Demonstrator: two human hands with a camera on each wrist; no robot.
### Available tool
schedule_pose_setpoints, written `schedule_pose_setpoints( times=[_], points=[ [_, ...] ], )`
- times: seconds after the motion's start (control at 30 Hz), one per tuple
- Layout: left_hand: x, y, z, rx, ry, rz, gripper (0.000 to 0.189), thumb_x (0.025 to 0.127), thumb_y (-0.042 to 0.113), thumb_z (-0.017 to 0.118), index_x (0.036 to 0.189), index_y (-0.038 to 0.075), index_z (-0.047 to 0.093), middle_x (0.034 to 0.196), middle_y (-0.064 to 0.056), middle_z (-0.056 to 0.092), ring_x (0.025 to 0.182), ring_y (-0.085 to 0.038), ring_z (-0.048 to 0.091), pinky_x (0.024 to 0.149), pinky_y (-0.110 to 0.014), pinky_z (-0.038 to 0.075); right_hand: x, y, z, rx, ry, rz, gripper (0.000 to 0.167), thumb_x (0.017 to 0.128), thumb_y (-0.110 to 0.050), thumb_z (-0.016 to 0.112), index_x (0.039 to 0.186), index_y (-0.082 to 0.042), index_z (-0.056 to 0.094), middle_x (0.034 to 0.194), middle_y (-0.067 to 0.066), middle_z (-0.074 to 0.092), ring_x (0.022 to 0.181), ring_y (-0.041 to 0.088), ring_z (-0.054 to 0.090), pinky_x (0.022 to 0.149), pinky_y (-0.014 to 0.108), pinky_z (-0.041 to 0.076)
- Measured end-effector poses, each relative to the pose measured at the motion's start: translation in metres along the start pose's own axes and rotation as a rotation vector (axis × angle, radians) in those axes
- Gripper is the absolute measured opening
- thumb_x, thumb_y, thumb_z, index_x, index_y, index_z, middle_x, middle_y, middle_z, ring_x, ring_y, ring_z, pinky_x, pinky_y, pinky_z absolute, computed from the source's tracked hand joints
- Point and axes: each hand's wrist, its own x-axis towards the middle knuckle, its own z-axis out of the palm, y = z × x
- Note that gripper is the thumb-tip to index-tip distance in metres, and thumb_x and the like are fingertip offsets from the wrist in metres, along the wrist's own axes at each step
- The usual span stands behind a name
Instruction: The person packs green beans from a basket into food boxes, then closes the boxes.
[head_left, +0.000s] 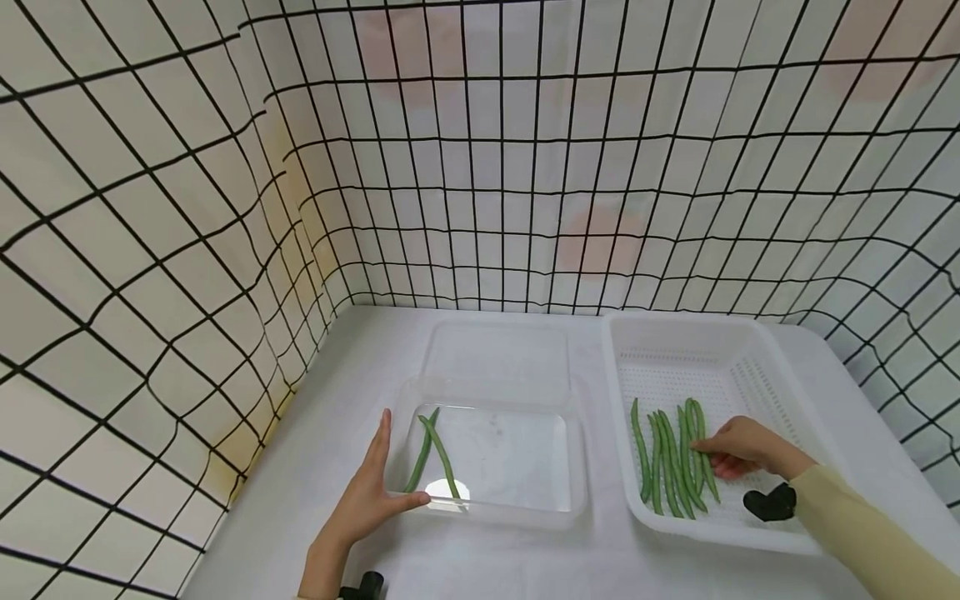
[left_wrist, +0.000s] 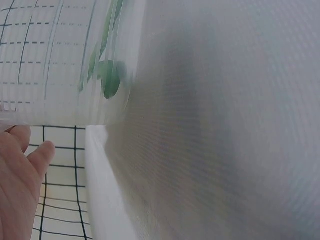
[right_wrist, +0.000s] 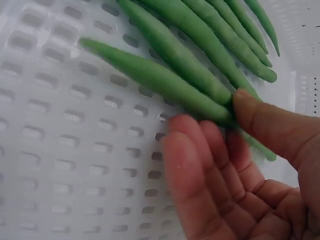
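In the head view my right hand (head_left: 742, 446) is inside a white perforated basket (head_left: 780, 546), at the right end of a row of several green beans (head_left: 667, 467). Its thumb and fingers pinch the outermost green bean (right_wrist: 165, 87), which lies against the basket floor. My left hand (head_left: 367, 492) is spread at the near left corner of a clear plastic container (head_left: 517, 515). Its thumb lies along the front rim and the fingers extend beside the left wall. Two green beans (head_left: 442, 454) lie crossed inside that container. The left wrist view shows part of the left hand (left_wrist: 20, 185) by the container wall.
A clear lid (head_left: 495, 354) lies behind the container on the white table (head_left: 330, 375). Black wire mesh (head_left: 487, 167) with white cloth behind it encloses the back and both sides. The basket stands to the container's right, with a strip of table between them.
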Motion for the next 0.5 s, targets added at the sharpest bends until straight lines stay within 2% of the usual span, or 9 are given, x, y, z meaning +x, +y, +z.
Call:
schedule_pose_setpoints(
  times=[0.27, 0.5],
  points=[
    [0.0002, 0.0005, -0.0009, -0.005, 0.005, 0.003, 0.130, 0.061, 0.054, 0.083, 0.152, 0.032, -0.008, 0.158, 0.002, 0.000, 0.141, -0.031, 0.010, 0.103, -0.063, 0.019, 0.0041, 0.0021, -0.0020, 0.181, 0.019, 0.111, 0.025, 0.087, -0.015, 0.069, 0.076, 0.008, 0.064, 0.063, 0.009, 0.064, 0.056, 0.013, 0.064, 0.056, 0.025, 0.054],
    [0.0006, 0.0001, 0.0004, -0.010, 0.002, -0.005, 0.130, 0.062, 0.053, 0.083, 0.153, 0.029, -0.007, 0.158, 0.000, 0.000, 0.141, -0.033, 0.010, 0.103, -0.064, 0.019, 0.0028, 0.0024, -0.0020, 0.207, 0.013, 0.090, 0.021, 0.087, -0.011, 0.067, 0.077, 0.007, 0.063, 0.064, 0.009, 0.063, 0.056, 0.013, 0.064, 0.057, 0.025, 0.054]
  ],
)
